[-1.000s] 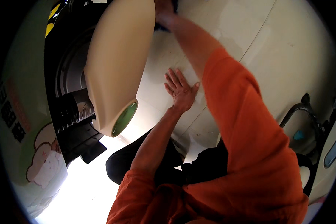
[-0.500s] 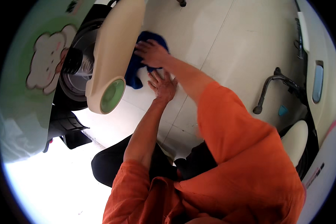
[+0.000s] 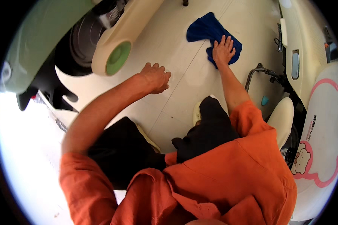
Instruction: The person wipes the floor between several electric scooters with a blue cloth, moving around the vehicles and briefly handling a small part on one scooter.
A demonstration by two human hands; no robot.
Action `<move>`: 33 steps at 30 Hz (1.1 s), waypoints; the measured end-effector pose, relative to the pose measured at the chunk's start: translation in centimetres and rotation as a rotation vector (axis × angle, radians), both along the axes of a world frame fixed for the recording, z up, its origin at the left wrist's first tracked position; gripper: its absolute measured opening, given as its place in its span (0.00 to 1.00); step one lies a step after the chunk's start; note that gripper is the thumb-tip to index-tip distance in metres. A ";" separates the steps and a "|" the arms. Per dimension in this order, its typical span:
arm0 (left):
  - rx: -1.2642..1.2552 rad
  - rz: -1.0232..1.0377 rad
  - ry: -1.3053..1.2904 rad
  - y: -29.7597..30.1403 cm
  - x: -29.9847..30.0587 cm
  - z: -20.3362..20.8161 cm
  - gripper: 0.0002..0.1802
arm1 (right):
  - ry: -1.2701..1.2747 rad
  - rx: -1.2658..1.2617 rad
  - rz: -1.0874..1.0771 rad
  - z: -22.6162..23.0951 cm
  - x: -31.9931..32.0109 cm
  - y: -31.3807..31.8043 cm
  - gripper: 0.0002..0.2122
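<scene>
My right hand (image 3: 224, 51) lies flat on a dark blue cloth (image 3: 204, 29), fingers spread and pressing it against the pale tiled floor (image 3: 169, 101). The cloth spreads out to the left of the hand in a wide fold. My left hand (image 3: 155, 78) hovers over the floor near the green round end of a cream scooter part (image 3: 118, 58). Its fingers are loosely bent and a little apart, with nothing visible in them. The palm of that hand is hidden.
A green scooter with a black wheel (image 3: 80, 43) stands on the left. On the right is a cream and white scooter (image 3: 304, 48) with a dark metal stand (image 3: 251, 77) reaching onto the floor. A small blue piece (image 3: 265, 100) lies beside it. My shoe (image 3: 197, 113) is below.
My right hand has swept the blue cloth from beside the left scooter across to the right. My left hand has come off the floor and shifted slightly left. The view has turned too.
</scene>
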State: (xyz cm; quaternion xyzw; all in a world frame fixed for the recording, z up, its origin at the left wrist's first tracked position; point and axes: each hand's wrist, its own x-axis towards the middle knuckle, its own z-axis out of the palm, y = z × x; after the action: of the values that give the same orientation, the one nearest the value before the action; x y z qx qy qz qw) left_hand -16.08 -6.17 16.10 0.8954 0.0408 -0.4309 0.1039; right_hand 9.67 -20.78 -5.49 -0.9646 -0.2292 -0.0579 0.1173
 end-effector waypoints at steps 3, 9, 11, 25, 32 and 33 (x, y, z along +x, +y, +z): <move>-0.035 -0.169 -0.172 -0.5 -3.4 3.6 0.28 | -0.220 -0.035 0.021 -0.7 -6.2 3.6 0.29; -0.193 0.027 -0.018 1.7 -10.0 7.8 0.26 | 0.093 -0.070 1.219 4.0 -24.8 4.7 0.31; -0.151 0.112 0.115 2.2 -11.0 7.9 0.27 | 0.150 -0.181 1.546 4.0 -28.0 2.7 0.30; -0.236 0.222 -0.177 3.1 -13.4 6.7 0.26 | 0.171 -0.166 -0.055 1.8 2.3 -10.1 0.29; -0.256 0.265 -0.118 3.6 -12.9 5.5 0.27 | 0.035 -0.605 0.012 2.8 7.6 -8.3 0.17; -0.278 0.252 -0.143 3.6 -12.4 5.3 0.27 | -0.105 -0.597 0.054 1.6 9.3 -8.0 0.14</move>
State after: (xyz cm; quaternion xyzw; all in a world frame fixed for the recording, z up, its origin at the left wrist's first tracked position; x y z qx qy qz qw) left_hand -28.53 -2.54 21.44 0.8886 0.0851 -0.3515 0.2820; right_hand 18.99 -28.75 -3.93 -0.9456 -0.2675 -0.0348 -0.1820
